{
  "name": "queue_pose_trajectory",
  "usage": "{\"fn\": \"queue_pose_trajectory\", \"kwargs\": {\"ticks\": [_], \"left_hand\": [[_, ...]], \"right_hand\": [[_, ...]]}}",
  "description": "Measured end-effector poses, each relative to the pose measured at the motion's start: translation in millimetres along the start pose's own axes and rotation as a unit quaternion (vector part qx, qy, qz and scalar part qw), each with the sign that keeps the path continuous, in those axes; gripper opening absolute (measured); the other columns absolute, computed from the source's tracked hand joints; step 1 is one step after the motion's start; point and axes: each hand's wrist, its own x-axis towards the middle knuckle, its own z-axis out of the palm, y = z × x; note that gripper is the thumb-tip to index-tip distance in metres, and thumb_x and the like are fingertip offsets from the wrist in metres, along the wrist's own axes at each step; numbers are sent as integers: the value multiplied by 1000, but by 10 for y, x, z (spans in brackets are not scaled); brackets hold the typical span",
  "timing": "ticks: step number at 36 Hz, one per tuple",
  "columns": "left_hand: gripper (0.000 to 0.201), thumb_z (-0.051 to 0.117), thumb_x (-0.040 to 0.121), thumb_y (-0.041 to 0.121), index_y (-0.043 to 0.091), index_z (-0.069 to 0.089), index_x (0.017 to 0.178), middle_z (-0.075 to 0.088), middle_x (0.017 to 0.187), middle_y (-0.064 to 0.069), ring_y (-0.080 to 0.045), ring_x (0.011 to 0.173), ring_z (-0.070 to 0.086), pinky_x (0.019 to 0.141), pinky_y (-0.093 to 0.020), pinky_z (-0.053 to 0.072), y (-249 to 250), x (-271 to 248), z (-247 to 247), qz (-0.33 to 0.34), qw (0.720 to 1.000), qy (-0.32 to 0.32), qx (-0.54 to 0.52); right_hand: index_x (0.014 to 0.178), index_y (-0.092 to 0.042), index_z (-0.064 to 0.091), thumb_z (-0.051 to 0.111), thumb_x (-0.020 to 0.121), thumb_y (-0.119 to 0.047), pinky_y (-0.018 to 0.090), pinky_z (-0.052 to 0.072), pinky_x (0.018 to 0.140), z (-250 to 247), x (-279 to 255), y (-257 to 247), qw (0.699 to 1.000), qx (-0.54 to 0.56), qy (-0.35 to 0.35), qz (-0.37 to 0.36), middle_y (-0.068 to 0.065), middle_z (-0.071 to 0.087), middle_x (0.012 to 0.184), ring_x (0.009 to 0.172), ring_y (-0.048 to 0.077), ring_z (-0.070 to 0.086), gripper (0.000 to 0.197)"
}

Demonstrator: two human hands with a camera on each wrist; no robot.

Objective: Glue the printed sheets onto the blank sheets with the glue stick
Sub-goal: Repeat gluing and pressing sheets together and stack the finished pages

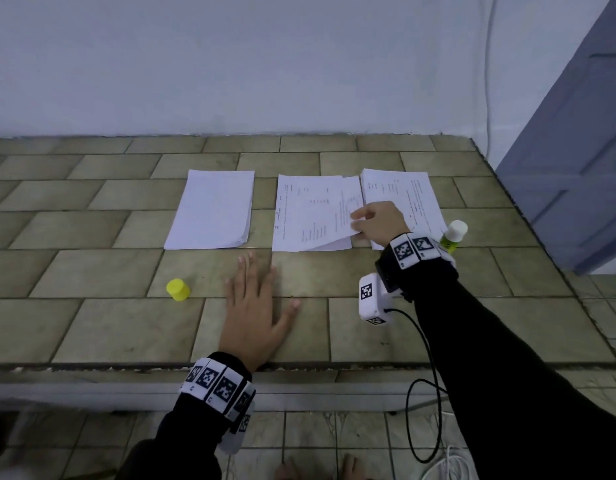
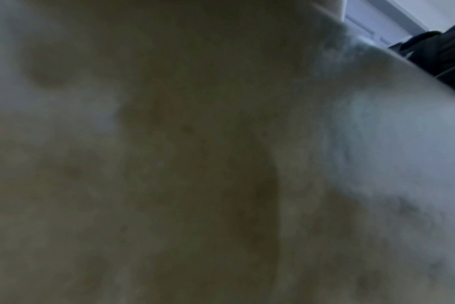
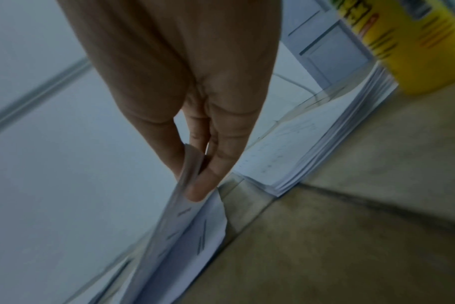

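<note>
A: Tan tiles cover the counter (image 1: 92, 323). From the head view, where do the papers lie?

B: A stack of blank white sheets (image 1: 213, 209) lies left, a middle pile (image 1: 299, 223) beside it, a stack of printed white sheets (image 1: 400, 192) right. The right hand (image 1: 377, 221) pinches the top printed sheet (image 1: 329, 216) of the middle pile, its near right corner lifted. The left hand (image 1: 254, 313) lies flat on the tiles, fingers straight. A yellow cap (image 1: 177, 289) stands left of it; the white-tipped, yellow-green glue stick (image 1: 453, 235) stands behind the right wrist.

A: The left wrist view?

B: Only blur.

A: The right wrist?

B: Thumb and fingers (image 3: 213, 164) clamp the sheet's edge (image 3: 192, 222); the printed stack (image 3: 312, 156) and glue stick (image 3: 408, 45) lie beyond.
</note>
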Motion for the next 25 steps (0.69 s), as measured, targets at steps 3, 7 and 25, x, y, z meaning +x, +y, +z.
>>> {"fn": "queue_pose_trajectory", "kwargs": {"ticks": [3, 7, 25], "left_hand": [[81, 22, 91, 70, 16, 35, 151, 2, 165, -11, -23, 151, -12, 120, -49, -2, -7, 3, 6, 1, 1000, -1, 0], [80, 21, 91, 70, 18, 39, 148, 6, 165, -10, -22, 152, -9, 121, -50, 0, -9, 4, -1, 0, 1000, -7, -2], [78, 24, 90, 70, 19, 45, 144, 11, 164, -10, -22, 152, -4, 121, -47, 1, -35, 12, -2, -1, 1000, -4, -10]], "right_hand": [[112, 1, 65, 65, 86, 1, 15, 51, 57, 56, 34, -25, 999, -39, -14, 2, -1, 54, 70, 59, 14, 62, 26], [111, -7, 65, 71, 81, -7, 7, 39, 47, 156, 71, -52, 991, -128, -21, -18, -4, 55, 73, 62, 7, 57, 30], [115, -29, 60, 64, 87, -21, 38, 37, 95, 386, 21, 36, 928, -368, -23, -52, 8, 41, 131, 125, 29, 34, 29]]}}
